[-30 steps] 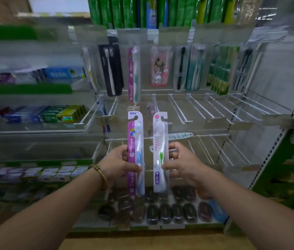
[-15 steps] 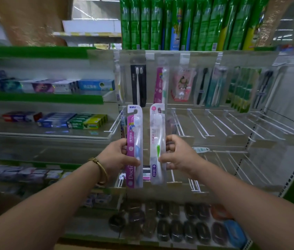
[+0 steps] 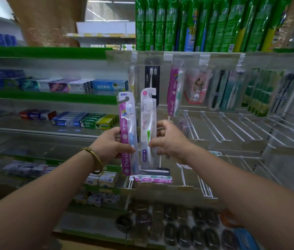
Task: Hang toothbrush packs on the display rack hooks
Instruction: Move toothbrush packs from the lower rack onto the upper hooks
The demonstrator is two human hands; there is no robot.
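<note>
Both upright before the display rack (image 3: pixel 232 146): the purple toothbrush pack (image 3: pixel 126 123) clasped in the left grip (image 3: pixel 110 147), the white toothbrush pack (image 3: pixel 148 112) pinched in the right grip (image 3: pixel 171 141).

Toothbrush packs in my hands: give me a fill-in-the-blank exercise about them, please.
The left hand holds the purple pack printed with the word ____. The right hand holds the white pack, whose brush has a ____ grip. The gold bracelet circles the ____ wrist.
Missing words: Doctor; green; left.
</note>
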